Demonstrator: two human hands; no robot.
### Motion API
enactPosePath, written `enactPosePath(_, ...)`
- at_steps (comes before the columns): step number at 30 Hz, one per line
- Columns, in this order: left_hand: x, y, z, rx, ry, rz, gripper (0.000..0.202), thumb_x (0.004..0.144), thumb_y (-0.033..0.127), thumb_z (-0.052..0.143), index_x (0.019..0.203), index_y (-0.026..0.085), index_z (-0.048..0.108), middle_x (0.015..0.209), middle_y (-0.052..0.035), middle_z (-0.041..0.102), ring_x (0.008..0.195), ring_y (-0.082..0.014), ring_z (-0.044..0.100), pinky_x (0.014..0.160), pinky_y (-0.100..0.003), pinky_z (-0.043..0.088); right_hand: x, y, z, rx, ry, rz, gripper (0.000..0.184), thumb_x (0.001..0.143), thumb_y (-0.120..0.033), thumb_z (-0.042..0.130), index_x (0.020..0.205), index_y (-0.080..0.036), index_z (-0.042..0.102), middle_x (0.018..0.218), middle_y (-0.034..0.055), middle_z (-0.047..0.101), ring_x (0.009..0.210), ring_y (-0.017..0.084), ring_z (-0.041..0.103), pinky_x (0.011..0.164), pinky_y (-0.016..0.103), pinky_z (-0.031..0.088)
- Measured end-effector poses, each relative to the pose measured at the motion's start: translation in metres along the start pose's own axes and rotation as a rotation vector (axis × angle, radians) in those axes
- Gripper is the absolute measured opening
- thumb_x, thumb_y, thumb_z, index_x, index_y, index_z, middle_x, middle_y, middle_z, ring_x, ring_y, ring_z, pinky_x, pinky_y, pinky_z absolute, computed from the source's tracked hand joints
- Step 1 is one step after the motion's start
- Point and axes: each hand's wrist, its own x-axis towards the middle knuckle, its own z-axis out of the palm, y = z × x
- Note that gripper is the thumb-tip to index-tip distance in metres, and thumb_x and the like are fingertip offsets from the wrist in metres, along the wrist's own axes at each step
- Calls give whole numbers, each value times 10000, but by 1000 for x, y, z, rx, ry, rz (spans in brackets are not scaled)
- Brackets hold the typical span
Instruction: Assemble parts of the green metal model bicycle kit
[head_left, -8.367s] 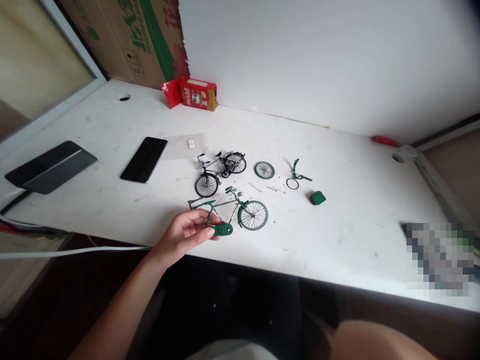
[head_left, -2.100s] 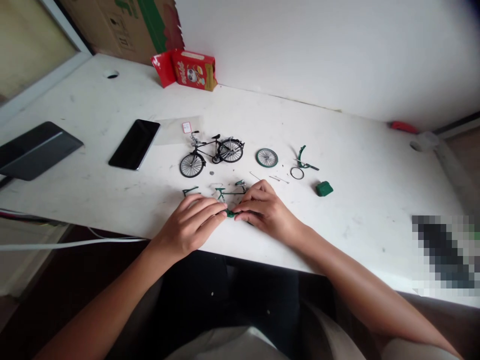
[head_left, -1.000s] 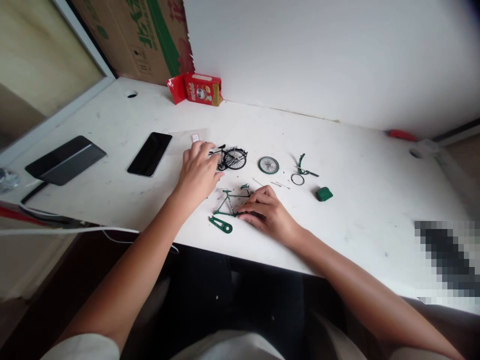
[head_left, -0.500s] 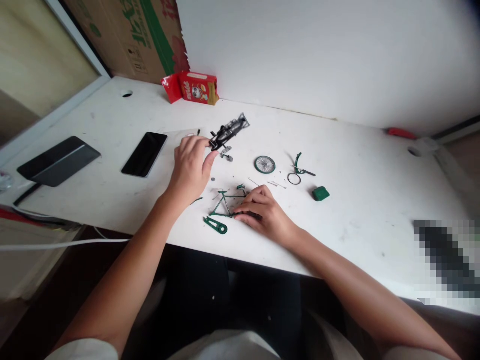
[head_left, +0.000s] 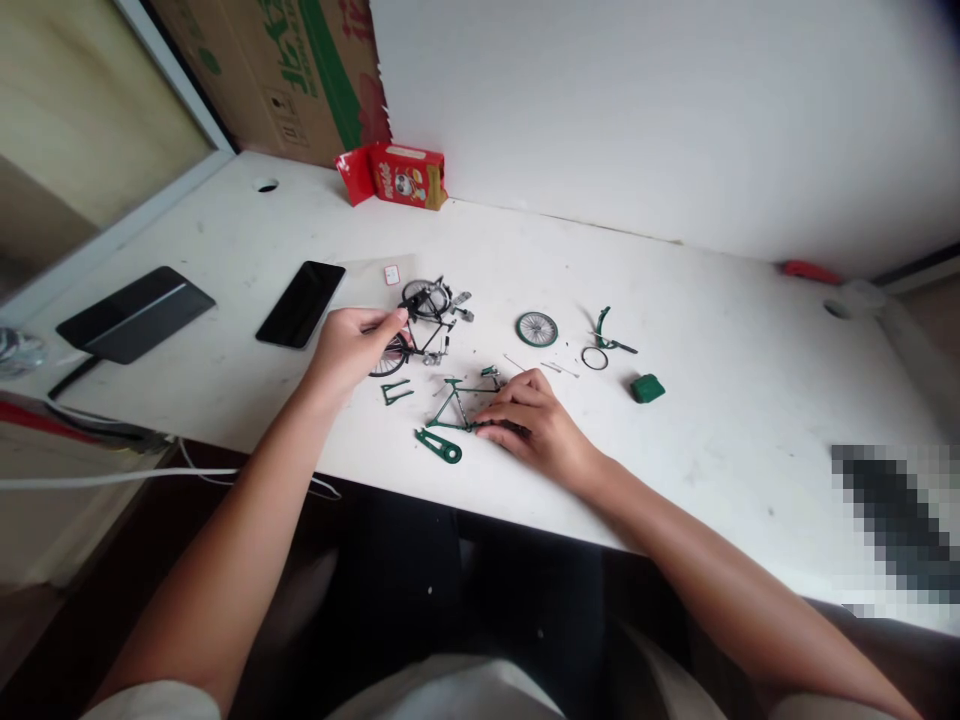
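My left hand (head_left: 352, 345) pinches a small black model bicycle (head_left: 421, 326) between thumb and fingers, its wheels and pedals showing above the desk. On the desk lies a green model bicycle frame (head_left: 444, 403). My right hand (head_left: 538, 425) is closed at the frame's right end, its fingers hiding that part. Just below the frame is a green chain guard (head_left: 441, 446), and to its left a small green forked piece (head_left: 390, 392). Farther right lie a spoked green-rimmed wheel (head_left: 537, 328), thin metal rods (head_left: 559, 368), a curved green piece (head_left: 601, 322), a dark ring (head_left: 595, 358) and a green case (head_left: 647, 388).
A phone (head_left: 301, 304) and a dark flat device (head_left: 136, 314) lie on the left of the white desk (head_left: 705, 480). At the back stand a red box (head_left: 409, 178) and a cardboard carton (head_left: 300, 80). A white cable (head_left: 120, 481) hangs off the front left edge.
My left hand has lowered the black bicycle and turned it so its side faces up. The small green forked piece has come into fuller view. My right hand stays at the green frame.
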Motion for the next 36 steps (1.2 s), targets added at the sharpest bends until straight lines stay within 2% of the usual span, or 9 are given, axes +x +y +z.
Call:
enactPosePath(6, -8, 2, -4, 262, 88, 165, 264, 869, 436, 769, 833, 177, 808, 890, -94, 830, 850, -254, 785, 811, -336, 593, -1, 1, 0, -37, 45, -18, 239, 931, -384, 780, 1136, -263, 811, 1011, 89, 751, 1081, 272, 573, 937, 474, 550)
enactPosePath(10, -14, 6, -5, 397, 113, 249, 256, 900, 407, 731, 800, 179, 792, 866, -96, 821, 820, -250, 763, 799, -342, 557, 1, -1, -8, -60, 113, -17, 229, 924, -361, 791, 1127, -257, 817, 940, 82, 731, 1025, 261, 572, 913, 464, 541)
enactPosePath(15, -16, 7, -5, 366, 76, 127, 242, 858, 424, 770, 858, 184, 802, 895, -79, 823, 870, -244, 764, 818, -317, 563, 1, 2, -17, -113, 173, 9, 221, 925, -325, 795, 1137, -265, 811, 950, 73, 739, 1037, 270, 570, 933, 478, 527)
enactPosePath(18, -16, 6, -4, 382, 95, 78, 307, 810, 463, 815, 928, 180, 799, 957, -85, 822, 931, -256, 768, 851, -328, 570, 0, 6, -19, -133, 202, 11, 211, 930, -307, 794, 1137, -271, 808, 963, 69, 753, 1030, 271, 580, 926, 482, 523)
enactPosePath(22, -12, 5, -1, 408, 76, 72, 366, 816, 488, 809, 1008, 176, 804, 954, -91, 823, 925, -270, 775, 859, -359, 577, 0, 9, -19, -145, 220, 28, 199, 927, -310, 801, 1123, -277, 813, 957, 69, 766, 1009, 274, 592, 919, 496, 523)
enactPosePath(25, -8, 5, 3, 359, 64, 94, 302, 856, 442, 779, 979, 168, 809, 930, -98, 827, 877, -256, 781, 840, -348, 588, 0, 10, -19, -146, 225, 46, 181, 931, -312, 799, 1107, -276, 818, 957, 72, 765, 1011, 275, 595, 927, 503, 523)
enactPosePath(28, -7, 8, 5, 264, 101, 121, 255, 850, 380, 795, 960, 151, 805, 928, -106, 829, 857, -244, 786, 812, -326, 599, 0, 10, -20, -143, 237, 68, 174, 929, -321, 801, 1096, -276, 821, 967, 75, 758, 1013, 274, 590, 933, 504, 524)
enactPosePath(32, -15, 20, 1, 174, 204, 248, 232, 869, 315, 803, 1037, 154, 802, 919, -85, 825, 834, -218, 786, 796, -306, 607, 0, 10, -24, -125, 268, 98, 169, 922, -331, 807, 1084, -287, 825, 951, 67, 750, 999, 273, 595, 927, 500, 525)
enactPosePath(36, -28, 25, -7, 353, 299, 518, 181, 928, 220, 747, 1101, 201, 798, 1038, -65, 837, 953, -232, 790, 921, -363, 580, 0, 10, -27, -127, 294, 105, 152, 921, -310, 807, 1071, -292, 828, 921, 61, 742, 992, 271, 602, 903, 485, 524)
